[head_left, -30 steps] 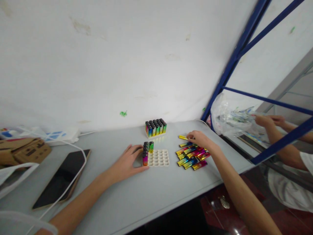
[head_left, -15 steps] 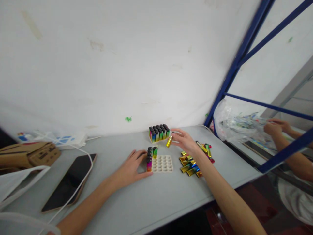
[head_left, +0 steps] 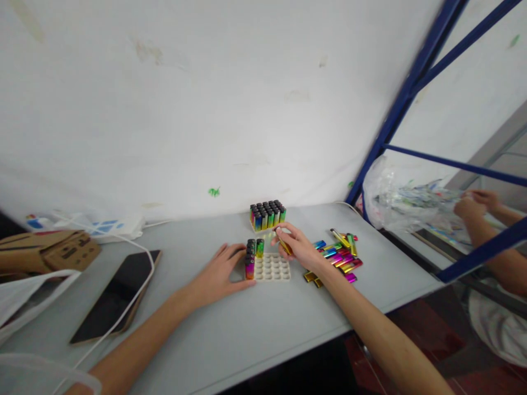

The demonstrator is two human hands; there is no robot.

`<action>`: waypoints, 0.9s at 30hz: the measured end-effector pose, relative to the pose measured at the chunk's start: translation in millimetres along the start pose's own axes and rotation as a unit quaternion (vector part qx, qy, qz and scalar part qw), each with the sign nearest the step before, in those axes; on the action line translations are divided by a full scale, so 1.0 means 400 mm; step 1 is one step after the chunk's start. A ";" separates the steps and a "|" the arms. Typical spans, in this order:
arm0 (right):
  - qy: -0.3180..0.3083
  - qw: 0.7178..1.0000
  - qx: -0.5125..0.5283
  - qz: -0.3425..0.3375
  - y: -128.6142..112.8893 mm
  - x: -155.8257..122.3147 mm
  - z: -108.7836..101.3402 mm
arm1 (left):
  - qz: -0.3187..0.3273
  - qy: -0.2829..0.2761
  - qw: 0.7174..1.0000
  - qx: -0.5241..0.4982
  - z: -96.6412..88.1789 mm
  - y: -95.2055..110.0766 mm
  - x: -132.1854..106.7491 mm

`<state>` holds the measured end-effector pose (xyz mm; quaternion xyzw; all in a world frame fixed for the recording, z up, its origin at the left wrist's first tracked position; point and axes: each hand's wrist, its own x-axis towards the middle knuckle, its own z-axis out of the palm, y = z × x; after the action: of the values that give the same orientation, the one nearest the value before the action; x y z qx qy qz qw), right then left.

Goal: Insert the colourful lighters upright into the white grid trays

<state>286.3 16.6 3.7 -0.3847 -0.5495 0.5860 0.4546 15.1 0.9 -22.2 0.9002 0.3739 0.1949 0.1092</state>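
A white tray (head_left: 272, 269) with rows of round-edged pockets lies on the table. Lighters with black tops (head_left: 250, 260) stand upright along its left side, and a green lighter (head_left: 259, 248) stands beside them at the back. My left hand (head_left: 222, 273) is curved around the tray's left side, thumb at the front corner and fingers behind the lighters. Between the thumb and fingers of my right hand (head_left: 297, 246) is a gold lighter (head_left: 285, 245), tilted, just above the tray's back right part. Loose shiny lighters (head_left: 341, 257) lie in a pile to the right, partly hidden by my right forearm.
A full block of upright lighters (head_left: 267, 215) stands behind by the wall. To the left are a phone (head_left: 117, 296) with a white cable across it, a cardboard box (head_left: 45, 251) and a power strip (head_left: 105, 227). Right: a blue frame (head_left: 382, 126), a plastic bag (head_left: 381, 192), another person's hands (head_left: 473, 206).
My right hand has moved left and towards me with the gold lighter, from beside the full block to over the tray. The lighter's tilt has changed. My left hand stays at the tray.
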 end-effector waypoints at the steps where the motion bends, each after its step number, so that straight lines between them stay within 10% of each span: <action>1: -0.003 1.000 -0.003 0.007 0.000 -0.003 0.005 | 0.001 0.003 1.000 0.002 0.001 -0.001 0.000; 13: 0.157 0.942 -0.270 -0.120 0.030 0.002 0.020 | -0.003 0.001 1.000 0.004 -0.006 0.005 0.001; 27: 0.051 0.906 -0.364 -0.210 -0.026 -0.027 0.012 | -0.002 -0.003 1.000 -0.008 -0.012 0.012 0.001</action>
<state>286.1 4.7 14.0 -0.4286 -0.7688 0.2155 0.4229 16.4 -2.0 -16.0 0.8992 0.3738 0.1947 0.1176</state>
